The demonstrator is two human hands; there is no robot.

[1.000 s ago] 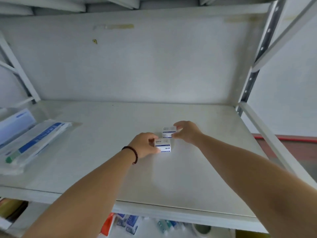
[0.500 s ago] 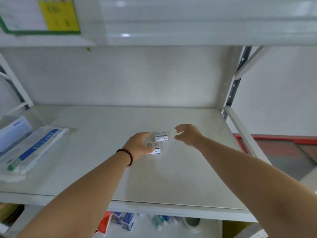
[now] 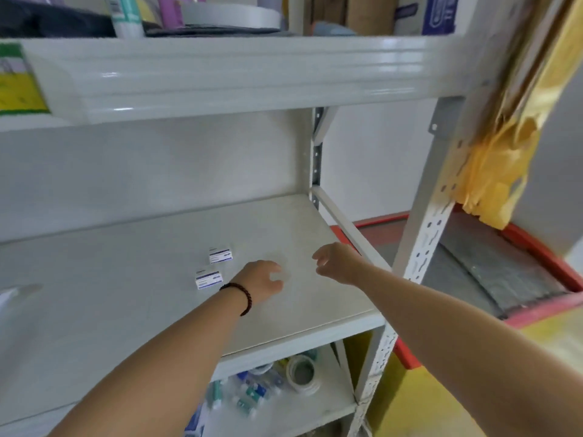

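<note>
- Two small white boxes with blue print lie flat on the middle shelf [image 3: 309, 310]: the far box [image 3: 220, 255] sits behind the near box [image 3: 208, 279], with a narrow strip of bare shelf between them (not touching).
- Left hand [image 3: 262, 280]: released, fingers loosely curled, nothing in it. It is just right of the near box and apart from it. Can't tell whether it rests on the shelf or hovers.
- Dark bead bracelet [image 3: 239, 298] on the left wrist.
- Right hand [image 3: 337, 263]: also released and empty, fingers loosely bent. It is well to the right of both boxes, near the shelf's right edge.
- Both forearms reach in from the bottom of the view, with bare shelf between the two hands.
- Top shelf [image 3: 220, 77] is loaded with items (too blurred to name). A yellow-green label [image 3: 19, 86] sits at its left front.
- Yellow bag [image 3: 495, 171] hangs by the front post [image 3: 422, 247] on the right.
- On the bottom shelf: a tape roll [image 3: 303, 373] next to a heap of small bottles [image 3: 252, 392].
</note>
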